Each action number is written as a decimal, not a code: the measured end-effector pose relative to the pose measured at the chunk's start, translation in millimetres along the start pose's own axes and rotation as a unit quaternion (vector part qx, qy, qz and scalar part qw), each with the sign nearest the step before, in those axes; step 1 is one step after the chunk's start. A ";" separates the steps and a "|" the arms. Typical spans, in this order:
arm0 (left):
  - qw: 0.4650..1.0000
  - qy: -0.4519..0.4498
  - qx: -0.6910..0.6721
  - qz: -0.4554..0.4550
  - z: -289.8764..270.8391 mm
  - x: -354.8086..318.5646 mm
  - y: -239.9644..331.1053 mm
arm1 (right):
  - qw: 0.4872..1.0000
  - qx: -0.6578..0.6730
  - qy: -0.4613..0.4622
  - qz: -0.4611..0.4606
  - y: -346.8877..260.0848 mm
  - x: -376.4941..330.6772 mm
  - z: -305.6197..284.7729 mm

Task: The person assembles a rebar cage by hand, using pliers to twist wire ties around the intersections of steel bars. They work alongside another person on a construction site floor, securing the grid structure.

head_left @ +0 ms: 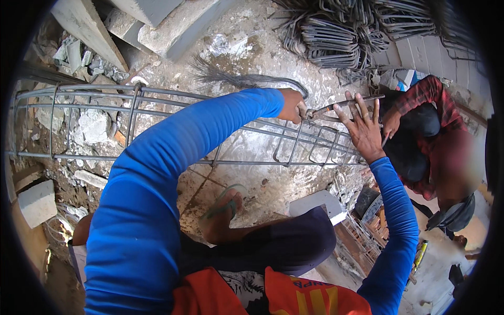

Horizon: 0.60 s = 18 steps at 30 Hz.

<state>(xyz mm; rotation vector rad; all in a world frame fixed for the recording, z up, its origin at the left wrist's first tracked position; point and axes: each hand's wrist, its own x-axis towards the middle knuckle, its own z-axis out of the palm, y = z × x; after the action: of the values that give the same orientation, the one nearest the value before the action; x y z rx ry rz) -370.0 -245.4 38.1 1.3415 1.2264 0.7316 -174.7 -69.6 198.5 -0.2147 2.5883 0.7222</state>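
Note:
A long rebar cage [252, 162], made of bars with stirrups around them, stretches across in front of me. My left hand [292, 106] is closed at its upper bars; what the fingers hold is hidden. Just right of it are metal pincers [328, 108], their jaws at a bar joint and their handles pointing right. My right hand [363, 130] has its fingers stretched and spread against the handles, without wrapping round them. A bundle of thin tie wire [252, 80] lies on the ground beyond my left hand.
At the right, a person in a red checked shirt [430, 94] crouches by the cage's end, one hand [391, 122] close to my right hand. Stacked bent stirrups [336, 42] lie at the far right. Concrete blocks [176, 26] and rubble [94, 126] are on the left.

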 end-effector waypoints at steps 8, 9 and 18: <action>0.999 0.018 0.033 0.033 8.8 3.4 -4.3 | 0.999 0.018 0.016 -0.035 2.1 -2.7 1.7; 0.999 0.018 0.040 0.028 9.3 2.2 -2.0 | 0.999 0.030 0.005 -0.045 5.2 -1.9 -1.9; 0.999 0.049 0.006 -0.014 10.6 4.9 -3.9 | 0.975 -0.009 -0.042 -0.219 41.3 29.2 -75.0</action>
<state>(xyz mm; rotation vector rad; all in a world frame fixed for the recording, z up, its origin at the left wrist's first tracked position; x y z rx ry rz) -359.8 -244.7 31.3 1.3084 1.3269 0.7796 -239.6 -74.6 261.4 -0.7173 2.3336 0.5740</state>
